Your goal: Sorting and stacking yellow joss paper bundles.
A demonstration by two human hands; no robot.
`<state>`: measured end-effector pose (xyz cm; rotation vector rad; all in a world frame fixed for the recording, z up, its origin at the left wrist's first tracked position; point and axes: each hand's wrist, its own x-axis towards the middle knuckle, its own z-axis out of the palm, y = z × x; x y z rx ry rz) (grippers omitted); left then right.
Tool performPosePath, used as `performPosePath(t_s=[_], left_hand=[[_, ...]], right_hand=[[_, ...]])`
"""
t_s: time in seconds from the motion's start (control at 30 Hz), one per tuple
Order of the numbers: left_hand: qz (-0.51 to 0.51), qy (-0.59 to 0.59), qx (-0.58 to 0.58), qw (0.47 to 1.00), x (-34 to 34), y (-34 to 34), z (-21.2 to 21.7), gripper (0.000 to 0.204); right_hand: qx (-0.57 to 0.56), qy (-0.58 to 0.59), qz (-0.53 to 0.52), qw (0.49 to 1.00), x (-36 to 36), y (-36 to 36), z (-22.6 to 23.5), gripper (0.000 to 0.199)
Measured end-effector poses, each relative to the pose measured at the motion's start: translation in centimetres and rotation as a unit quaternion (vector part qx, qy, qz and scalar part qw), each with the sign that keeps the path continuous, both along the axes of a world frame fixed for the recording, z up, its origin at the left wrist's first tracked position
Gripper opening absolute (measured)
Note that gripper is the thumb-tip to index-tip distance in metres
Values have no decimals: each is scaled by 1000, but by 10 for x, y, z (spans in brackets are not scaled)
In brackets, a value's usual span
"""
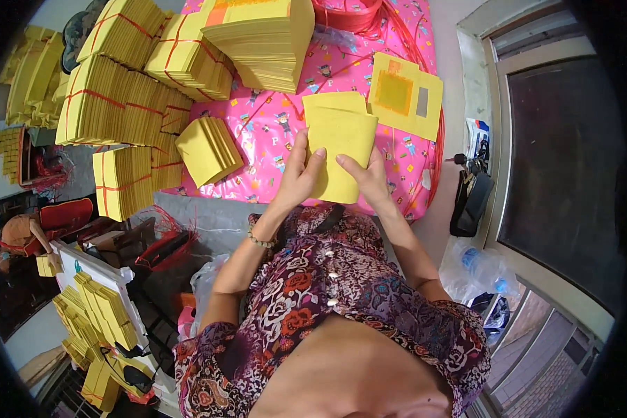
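Between my two hands is a folded stack of yellow paper, held upright at the table's near edge. My left hand grips its left side, thumb on the front face. On the right side, my right hand closes the same way, its thumb also in front; the other fingers of both hands are mostly hidden behind the paper. Just beyond lies another yellow sheet, partly covered by the stack. To its right rest flat yellow sheets with an orange-gold square and a grey patch.
Yellow paper bundles tied with red strips crowd the left of the pink patterned table. A tall paper stack and red plastic strips stand at the back. A small folded stack sits nearer. Another person is far left.
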<state>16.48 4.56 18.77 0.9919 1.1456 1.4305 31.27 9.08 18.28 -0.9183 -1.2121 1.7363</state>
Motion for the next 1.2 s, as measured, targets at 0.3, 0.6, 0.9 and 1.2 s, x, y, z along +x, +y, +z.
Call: performPosePath(t_s=[0.3, 0.6, 0.9, 1.2], left_hand=[[-44, -147, -163, 975, -15, 15, -13, 37], [-54, -212, -240, 946, -14, 23, -14, 36], [-30, -107, -197, 974, -6, 14, -12, 43], [53, -29, -6, 998, 8, 2, -12, 39]], right_hand=[[-108, -53, 2, 993, -4, 9, -2, 42], [-135, -41, 18, 990, -4, 15, -13, 41], [-60, -81, -8, 995, -5, 12, -15, 45], [37, -72, 4, 997, -4, 7, 1, 51]])
